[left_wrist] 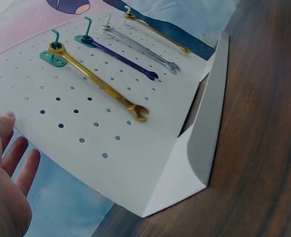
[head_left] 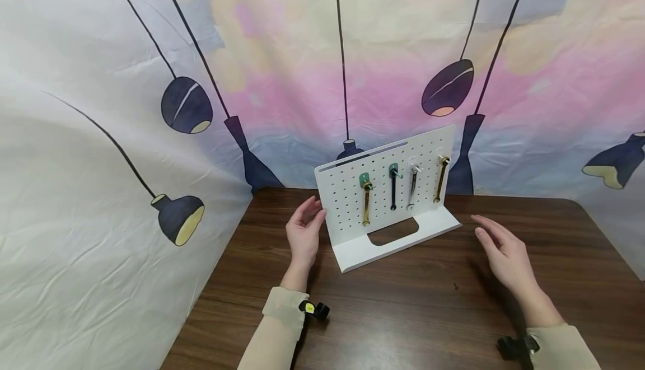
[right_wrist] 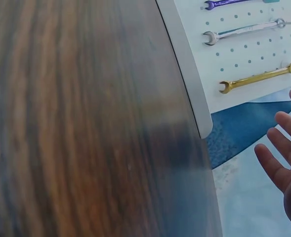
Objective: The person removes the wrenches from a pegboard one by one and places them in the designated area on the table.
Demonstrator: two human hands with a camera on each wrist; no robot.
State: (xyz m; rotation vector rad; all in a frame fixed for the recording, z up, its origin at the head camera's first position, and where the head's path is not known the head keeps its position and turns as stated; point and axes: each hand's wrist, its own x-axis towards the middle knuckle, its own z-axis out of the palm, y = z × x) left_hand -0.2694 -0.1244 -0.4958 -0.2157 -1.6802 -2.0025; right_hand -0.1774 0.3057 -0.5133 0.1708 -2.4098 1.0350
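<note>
A white pegboard stand (head_left: 335, 213) stands upright on the table, angled, with wrenches hanging from its hooks. From left to right hang a gold wrench (head_left: 367, 205), a dark bluish wrench (left_wrist: 120, 59), a silver wrench (right_wrist: 246, 30) and another gold wrench (right_wrist: 259, 77). My left hand (head_left: 304, 235) is at the board's left edge, thumb tip right beside it, fingers loosely bent and partly hidden behind the edge in the head view. Off the board's right end, my right hand (head_left: 509, 255) hovers above the table with relaxed, spread fingers, holding nothing.
The brown wooden table (head_left: 403, 314) extends around the stand. A small dark speck (head_left: 456, 286) lies in front of it. Behind the table hangs a cloth (head_left: 282, 79) printed with lamps. A cutout opens the stand's base.
</note>
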